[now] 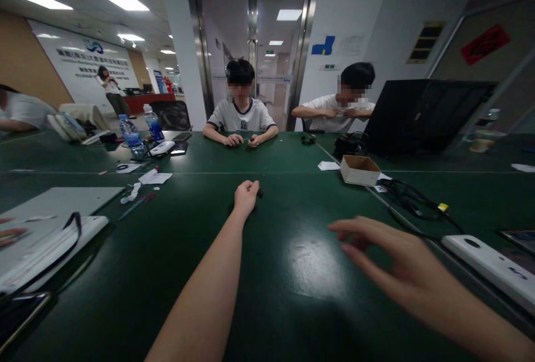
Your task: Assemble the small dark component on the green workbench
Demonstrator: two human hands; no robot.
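My left hand [246,197] is stretched out over the middle of the dark green table [267,273], its fingers closed round a small black object [261,192]. Only one end of that object pokes out to the right of my fingers, so its kind stays hidden. To the right and nearer to me, my right hand [384,248] hovers above the tabletop, slightly blurred. Its thumb and fingers are apart with nothing between them.
An open cardboard box [360,171] stands beyond my right hand, near black cables [412,197] and a white power strip [493,267]. Left lie tweezers [137,206], paper scraps [155,177] and a laptop [58,206]. Two people [240,108] sit opposite; bottles [131,135] stand far left.
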